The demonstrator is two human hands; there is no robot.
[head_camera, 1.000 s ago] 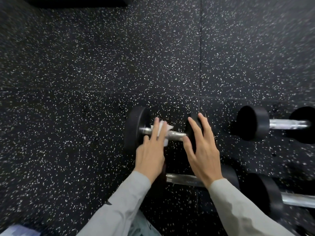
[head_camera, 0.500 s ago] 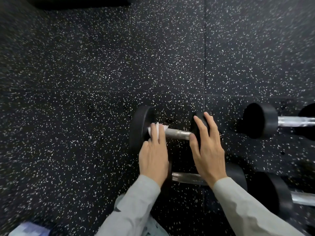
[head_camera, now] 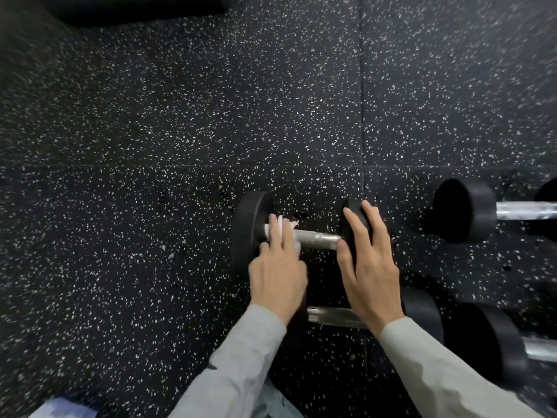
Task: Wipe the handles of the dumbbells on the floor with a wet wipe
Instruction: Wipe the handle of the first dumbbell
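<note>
A black dumbbell with a chrome handle (head_camera: 319,238) lies on the speckled floor in the middle of the view. My left hand (head_camera: 278,267) presses a white wet wipe (head_camera: 286,226) onto the handle's left end, close to the left weight head (head_camera: 248,224). My right hand (head_camera: 366,260) lies flat over the right weight head, fingers spread, thumb touching the handle's right end. A second dumbbell's handle (head_camera: 334,316) shows between my wrists, partly hidden by them.
Two more black dumbbells lie at the right: one far right (head_camera: 464,211), one near right (head_camera: 488,342). A dark object (head_camera: 135,7) sits at the top left. The black speckled rubber floor (head_camera: 150,146) stretches left and ahead. A pale packet (head_camera: 60,408) shows at the bottom left.
My left hand has slid the wipe leftwards along the handle, from near its middle to its left end. My right hand has stayed on the right weight head.
</note>
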